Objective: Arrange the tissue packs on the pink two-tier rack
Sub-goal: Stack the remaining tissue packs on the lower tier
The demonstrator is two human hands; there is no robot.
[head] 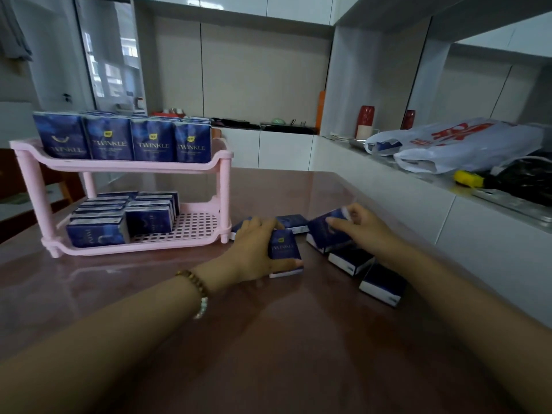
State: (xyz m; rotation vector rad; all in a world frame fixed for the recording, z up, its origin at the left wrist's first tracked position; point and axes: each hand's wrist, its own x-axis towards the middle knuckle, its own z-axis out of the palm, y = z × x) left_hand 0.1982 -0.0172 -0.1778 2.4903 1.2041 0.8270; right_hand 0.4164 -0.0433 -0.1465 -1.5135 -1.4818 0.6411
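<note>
Loose packs (pixel 351 261) lie flat at frame centre on the counter (pixel 268 339), just right of the rack (pixel 30 180). Your left grip (pixel 254 246) clamps the first pack (pixel 285 249) on edge. Your right grip (pixel 364 231) pinches a tilted second pack (pixel 325 234), likely for two-at-a-time loading. The top tier (pixel 134 167) is full: packs upright, labels forward. The lower tier (pixel 194 225) has two rows at its left and its right half bare, so there's room. Mind the front lip and the right post (pixel 225 198). The path from centre looks open.

Blue tissue packs (pixel 285 248) loose on table; others upright on pink rack (pixel 125 165).
</note>
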